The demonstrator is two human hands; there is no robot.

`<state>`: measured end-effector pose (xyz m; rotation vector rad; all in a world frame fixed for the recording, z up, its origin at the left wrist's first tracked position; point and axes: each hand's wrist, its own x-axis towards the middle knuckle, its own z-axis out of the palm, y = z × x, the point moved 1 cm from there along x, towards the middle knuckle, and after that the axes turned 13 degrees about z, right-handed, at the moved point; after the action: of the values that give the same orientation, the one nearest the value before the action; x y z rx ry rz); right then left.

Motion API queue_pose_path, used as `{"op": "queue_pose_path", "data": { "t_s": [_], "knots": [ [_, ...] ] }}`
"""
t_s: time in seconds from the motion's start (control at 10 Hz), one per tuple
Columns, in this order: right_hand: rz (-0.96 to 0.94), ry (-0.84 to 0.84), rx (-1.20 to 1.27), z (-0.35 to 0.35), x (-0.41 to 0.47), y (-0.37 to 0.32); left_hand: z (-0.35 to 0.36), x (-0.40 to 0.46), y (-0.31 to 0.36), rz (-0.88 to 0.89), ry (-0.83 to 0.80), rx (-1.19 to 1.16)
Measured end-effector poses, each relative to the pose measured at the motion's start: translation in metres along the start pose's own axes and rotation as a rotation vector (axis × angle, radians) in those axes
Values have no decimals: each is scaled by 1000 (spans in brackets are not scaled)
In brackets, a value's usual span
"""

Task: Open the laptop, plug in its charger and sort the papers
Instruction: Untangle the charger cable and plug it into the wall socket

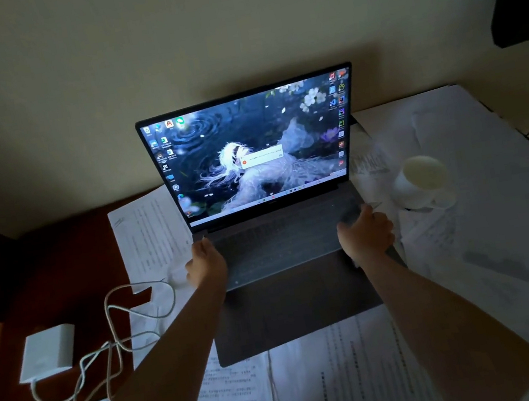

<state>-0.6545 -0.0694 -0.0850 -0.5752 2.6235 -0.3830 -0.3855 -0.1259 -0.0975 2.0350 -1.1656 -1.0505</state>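
Dim light falls on a dark desk point(42, 270) strewn with papers point(503, 231), where the laptop point(287, 266) sits open and lit between both hands — the left hand point(204, 261) curls over its left edge, the right hand point(367, 232) over its right. Opening looks done; charging comes next, so the left hand should let go and reach out and back toward the white charger point(48, 352) and its looped cable point(113, 345) — neither yet plugged in

grey laptop point(287, 266), white charger point(47, 352), white mug point(421, 180), printed white papers point(346, 378)
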Motion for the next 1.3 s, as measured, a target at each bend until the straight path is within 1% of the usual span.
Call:
{"op": "queue_pose_path", "data": {
  "t_s": [0.1,0.2,0.3,0.4,0.5,0.7,0.8,0.9,1.0,1.1,1.2,1.3],
  "knots": [
    [54,-19,115,-4,4,-3,-2,-9,13,3,47,-48],
    [81,-5,174,-7,8,1,-1,-11,10,52,48,-24],
    [100,31,191,-9,11,9,6,-10,9,73,-5,9],
    [104,44,230,-16,21,14,10,-21,26,121,9,-13],
    [66,70,246,-21,31,14,16,-17,27,131,23,-1],
    [42,96,213,-17,34,13,22,-15,25,136,58,6],
    [79,107,161,-14,32,9,19,-17,29,125,79,54],
    [122,121,64,-5,24,-1,7,-14,32,111,37,159],
    [103,153,54,4,14,-5,-4,-3,27,184,-32,271],
    [88,179,6,9,1,-5,-9,0,22,260,-47,346],
    [16,161,24,17,-17,-11,-13,6,14,320,-90,308],
    [-123,127,-17,28,-35,-17,-22,12,8,345,-142,185]
  ]
}}
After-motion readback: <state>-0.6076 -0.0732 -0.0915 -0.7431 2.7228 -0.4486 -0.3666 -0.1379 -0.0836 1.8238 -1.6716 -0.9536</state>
